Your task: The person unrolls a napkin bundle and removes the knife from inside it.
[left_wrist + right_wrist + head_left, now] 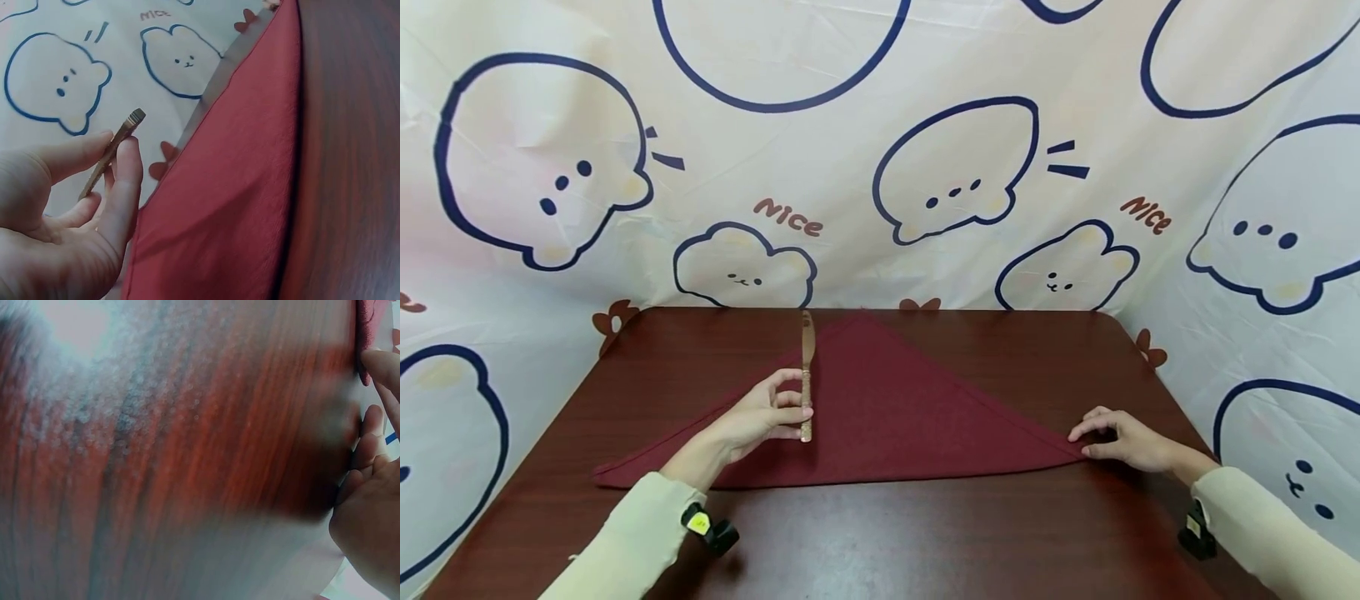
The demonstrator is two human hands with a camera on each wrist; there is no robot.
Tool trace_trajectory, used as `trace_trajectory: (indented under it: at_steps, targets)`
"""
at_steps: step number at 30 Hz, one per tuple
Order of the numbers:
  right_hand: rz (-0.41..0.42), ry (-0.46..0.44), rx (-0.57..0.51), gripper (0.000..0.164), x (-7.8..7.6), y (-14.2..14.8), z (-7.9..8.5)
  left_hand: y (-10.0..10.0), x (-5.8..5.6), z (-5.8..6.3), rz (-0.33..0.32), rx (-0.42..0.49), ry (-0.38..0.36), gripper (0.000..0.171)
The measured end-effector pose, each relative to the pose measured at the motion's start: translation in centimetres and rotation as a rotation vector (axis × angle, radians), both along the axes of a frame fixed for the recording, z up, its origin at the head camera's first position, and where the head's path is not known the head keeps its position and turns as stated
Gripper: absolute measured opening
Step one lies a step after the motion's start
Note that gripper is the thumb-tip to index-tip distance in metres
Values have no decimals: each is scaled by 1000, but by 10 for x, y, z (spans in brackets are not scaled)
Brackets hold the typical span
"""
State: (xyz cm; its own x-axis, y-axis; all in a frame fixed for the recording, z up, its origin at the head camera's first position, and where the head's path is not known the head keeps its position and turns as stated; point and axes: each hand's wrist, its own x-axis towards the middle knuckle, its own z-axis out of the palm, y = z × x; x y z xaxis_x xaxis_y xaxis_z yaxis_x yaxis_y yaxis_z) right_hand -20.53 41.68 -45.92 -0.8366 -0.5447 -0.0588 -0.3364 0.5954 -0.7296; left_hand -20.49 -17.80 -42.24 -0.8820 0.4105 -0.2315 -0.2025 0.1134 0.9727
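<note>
My left hand [765, 414] pinches a slim gold-coloured table knife [808, 343] by its handle. The knife stands upright above the cloth, blade towards the top. In the left wrist view, the handle end of the knife [130, 124] pokes out between thumb and fingers. Beneath it a dark red cloth napkin [895, 417], folded into a triangle, lies on the table with its long edge nearest me. At the cloth's right corner, my right hand [1123, 442] pinches the tip between thumb and forefinger. The right wrist view catches only a sliver of that cloth [367, 331].
The dark brown wooden table [925, 542] carries the cloth. Behind it and along both sides hangs a pale curtain [842, 158] printed with blue cartoon outlines. Bare wood shows in front of the napkin and beyond its sloping edges.
</note>
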Motion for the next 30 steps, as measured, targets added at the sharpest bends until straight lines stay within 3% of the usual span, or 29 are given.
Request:
trace_trajectory:
  at_steps: [12, 23, 30]
  targets:
    - [-24, 16, 17, 16, 0, 1, 4, 41, -15, 0, -86, 34, 16, 74]
    - [-32, -3, -8, 16, 2, -3, 5, 72, -25, 5, -94, 94, 9, 68]
    - [-36, -9, 7, 17, 2, -4, 5, 89, -28, -4, -83, 120, -11, 70]
